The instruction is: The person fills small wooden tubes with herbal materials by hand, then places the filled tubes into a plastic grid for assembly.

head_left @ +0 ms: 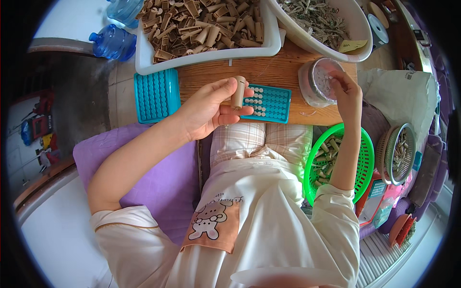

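Note:
My left hand (pixel 205 106) holds a tan plastic tube-shaped casing (pixel 237 93) upright between thumb and fingers, above the wooden table's near edge. Just behind it lies a teal tray (pixel 279 106) with rows of round wells; small white discs (pixel 258 102) sit in the wells on its left side. Over a round clear tub (pixel 305 82) to the right, my right hand (pixel 349 91) has its fingertips pinched together at the rim. Small white pieces (pixel 321 79) lie inside that tub. Whatever is between the right fingertips is too small to make out.
A white bin (pixel 211 56) heaped with tan casings stands at the back, beside a round white basin (pixel 307 42) of wired parts. Another teal tray (pixel 156 96) is at the left. A green basket (pixel 369 158) of assembled pieces stands by my right arm. Blue water bottles (pixel 114 43) stand far left.

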Action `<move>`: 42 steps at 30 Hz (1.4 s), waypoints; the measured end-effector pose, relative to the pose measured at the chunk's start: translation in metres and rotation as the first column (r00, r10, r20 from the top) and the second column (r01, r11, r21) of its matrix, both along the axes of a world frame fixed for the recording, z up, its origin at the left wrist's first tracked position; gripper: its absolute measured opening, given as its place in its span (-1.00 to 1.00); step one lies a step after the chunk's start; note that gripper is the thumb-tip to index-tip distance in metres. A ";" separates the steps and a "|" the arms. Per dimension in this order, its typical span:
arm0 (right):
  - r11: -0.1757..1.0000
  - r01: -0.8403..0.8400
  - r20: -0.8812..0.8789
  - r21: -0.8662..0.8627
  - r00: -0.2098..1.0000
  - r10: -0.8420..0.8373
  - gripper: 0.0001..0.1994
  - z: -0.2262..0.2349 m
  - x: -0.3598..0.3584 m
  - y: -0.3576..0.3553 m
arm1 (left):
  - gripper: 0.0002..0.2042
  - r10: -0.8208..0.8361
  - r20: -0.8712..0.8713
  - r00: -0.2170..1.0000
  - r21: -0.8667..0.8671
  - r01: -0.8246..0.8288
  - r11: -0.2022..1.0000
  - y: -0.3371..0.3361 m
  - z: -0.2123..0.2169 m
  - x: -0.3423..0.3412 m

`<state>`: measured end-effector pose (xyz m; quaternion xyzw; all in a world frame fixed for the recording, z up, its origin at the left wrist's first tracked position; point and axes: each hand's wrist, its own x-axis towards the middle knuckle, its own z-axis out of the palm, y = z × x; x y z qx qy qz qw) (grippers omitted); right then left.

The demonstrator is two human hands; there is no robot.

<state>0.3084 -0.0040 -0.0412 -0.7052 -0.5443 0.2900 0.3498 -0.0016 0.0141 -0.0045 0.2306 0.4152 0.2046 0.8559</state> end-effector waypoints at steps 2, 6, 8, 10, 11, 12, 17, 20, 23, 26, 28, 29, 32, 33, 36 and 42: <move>0.990 -0.034 0.026 0.138 0.999 0.031 -0.87 0.009 -0.014 -0.001 | -0.64 -0.006 0.003 1.000 -0.010 0.006 1.000 0.000 0.000 -0.001; 0.939 -0.169 -0.031 0.298 0.982 0.187 -0.88 0.025 -0.067 0.000 | -0.66 -0.021 -0.028 0.999 -0.033 0.020 0.999 0.000 0.001 -0.002; 0.934 -0.166 -0.150 0.316 0.963 0.223 -0.85 0.027 -0.101 -0.004 | -0.67 -0.047 -0.040 0.998 -0.016 0.046 0.999 0.000 0.002 0.000; 0.923 -0.168 -0.182 0.345 0.953 0.241 -0.84 0.031 -0.128 -0.006 | -0.67 -0.067 -0.058 0.996 0.000 0.067 0.998 0.000 0.004 0.000; 0.909 -0.207 -0.130 0.361 0.954 0.269 -0.85 0.033 -0.138 -0.006 | -0.67 -0.086 -0.067 0.994 0.010 0.087 0.996 0.000 0.004 -0.001; 0.893 -0.247 -0.077 0.375 0.952 0.296 -0.85 0.034 -0.143 -0.006 | -0.68 -0.105 -0.075 0.992 0.020 0.107 0.994 0.000 0.004 -0.002; 0.869 -0.320 0.024 0.378 0.941 0.337 -0.91 0.031 -0.150 -0.012 | -0.68 -0.124 -0.120 0.985 0.008 0.126 0.992 -0.002 0.004 0.000; 0.894 -0.297 0.010 0.335 0.950 0.312 -0.92 0.033 -0.150 -0.013 | -0.67 -0.131 -0.092 0.987 0.076 0.138 0.988 -0.004 0.002 0.000; 0.916 -0.304 0.022 0.262 0.951 0.309 -0.92 0.041 -0.147 -0.014 | -0.67 -0.111 -0.129 0.985 0.126 0.128 0.984 -0.004 0.010 0.002; 0.899 -0.289 0.027 0.331 0.955 0.296 -0.91 0.034 -0.150 -0.012 | -0.68 -0.113 -0.141 0.984 0.175 0.137 0.975 -0.004 0.013 0.003; 0.880 -0.323 0.152 0.347 0.946 0.287 -0.91 0.030 -0.150 -0.011 | -0.69 -0.148 -0.239 0.960 0.252 0.209 0.945 -0.004 0.013 0.003; 0.861 -0.360 0.274 0.360 0.923 0.271 -0.91 0.029 -0.150 -0.011 | -0.69 -0.148 -0.239 0.960 0.251 0.209 0.945 -0.004 0.013 0.003; 0.838 -0.346 0.278 0.422 0.929 0.243 -0.90 0.027 -0.155 -0.014 | -0.69 -0.169 -0.261 0.950 0.258 0.238 0.936 -0.003 0.010 0.002; 0.837 -0.346 0.277 0.423 0.929 0.244 -0.90 0.026 -0.155 -0.014 | -0.67 -0.171 -0.239 0.956 0.245 0.230 0.942 -0.002 0.009 0.002; 0.851 -0.327 0.262 0.412 0.937 0.233 -0.89 0.023 -0.156 -0.013 | -0.66 -0.125 -0.193 0.973 0.177 0.160 0.971 -0.002 0.011 0.003; 0.946 -0.144 -0.313 0.291 0.920 0.237 -0.92 0.016 -0.154 -0.012 | -0.67 -0.114 -0.123 0.986 0.154 0.133 0.979 -0.003 0.009 0.002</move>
